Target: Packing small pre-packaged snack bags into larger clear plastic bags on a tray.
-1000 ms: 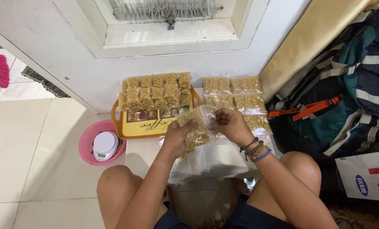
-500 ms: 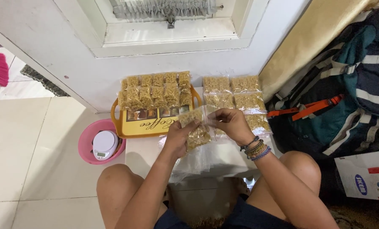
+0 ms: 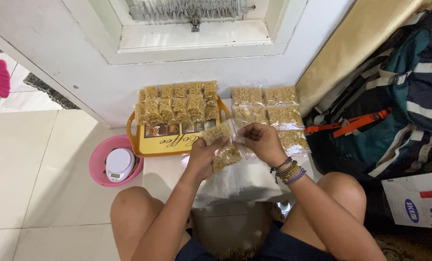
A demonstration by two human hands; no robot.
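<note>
Both my hands hold one small clear plastic bag of yellow-brown snack (image 3: 224,151) above a low white table (image 3: 163,175). My left hand (image 3: 203,155) grips the bag's left side. My right hand (image 3: 262,140) pinches its top right edge; beaded bracelets circle that wrist. Behind the bag, a yellow tray (image 3: 170,142) carries two rows of several filled snack bags (image 3: 177,104). More filled bags (image 3: 269,112) lie flat on the table to the right of the tray. A pile of empty clear bags (image 3: 225,181) lies under my hands.
A pink bowl (image 3: 100,164) holding a small white kitchen scale (image 3: 120,163) sits on the tiled floor left of the table. A white door (image 3: 80,53) stands behind. Striped bags and backpacks (image 3: 399,106) pile up at right, with a white carton (image 3: 418,203) beside my right knee.
My hands have shifted slightly on the bag, with the right fingers working along its top edge. Everything else stays put.
</note>
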